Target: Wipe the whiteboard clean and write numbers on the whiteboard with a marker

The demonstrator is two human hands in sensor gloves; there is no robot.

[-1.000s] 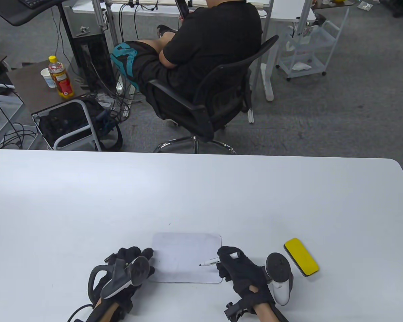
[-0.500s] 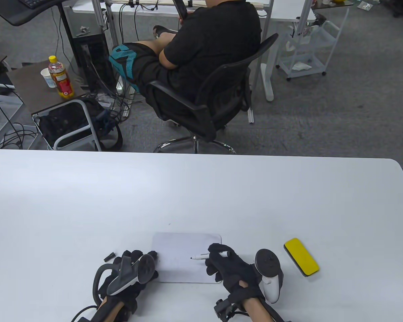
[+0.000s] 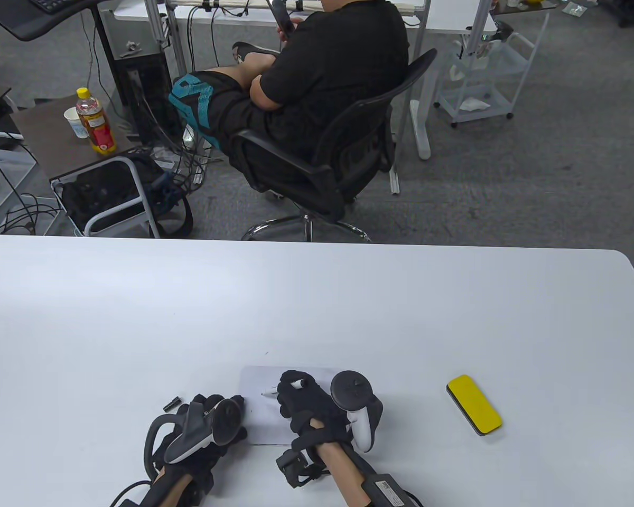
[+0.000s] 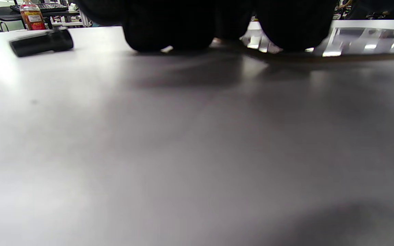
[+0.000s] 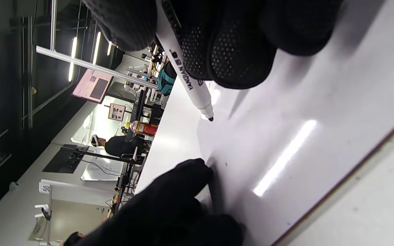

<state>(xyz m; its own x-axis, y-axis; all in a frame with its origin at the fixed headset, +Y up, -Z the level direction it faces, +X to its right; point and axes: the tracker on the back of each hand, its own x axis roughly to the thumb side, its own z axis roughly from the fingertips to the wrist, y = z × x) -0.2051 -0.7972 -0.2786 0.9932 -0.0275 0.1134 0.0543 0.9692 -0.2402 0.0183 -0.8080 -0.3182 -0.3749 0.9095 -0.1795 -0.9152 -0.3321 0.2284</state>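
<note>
Two hands work at the near edge of the tabletop (image 3: 137, 317). We note the left hand (image 3: 208, 422) resting at the near left corner of the whiteboard (image 3: 259, 409), its fingers lying forward with no object in them; in the left wrist view the fingertips (image 4: 169, 30) sit down on the surface. The right hand (image 3: 304, 404) is over the board and grips the marker (image 5: 186, 75) between curled fingers, in a writing hold. The nib is bare and, in the right wrist view, sits just above or at the board near its far left corner; we cannot tell whether it touches.

We judge the marker light, rigid and smooth-barrelled; a hold low on the barrel, as now, gives best control of the nib. The whiteboard looks thin, light and glossy, so it is likely to slide on the tabletop under writing pressure. Pressing down on its corner is the sound way to steady it.

The board surface shows no writing, only faint specks. A small black piece, probably the marker cap (image 3: 171, 404), lies just left of the left hand. The yellow eraser (image 3: 474, 404) lies well to the right, apart from the board.

Beyond the tabletop, a seated person in an office chair (image 3: 343, 158) faces away.
</note>
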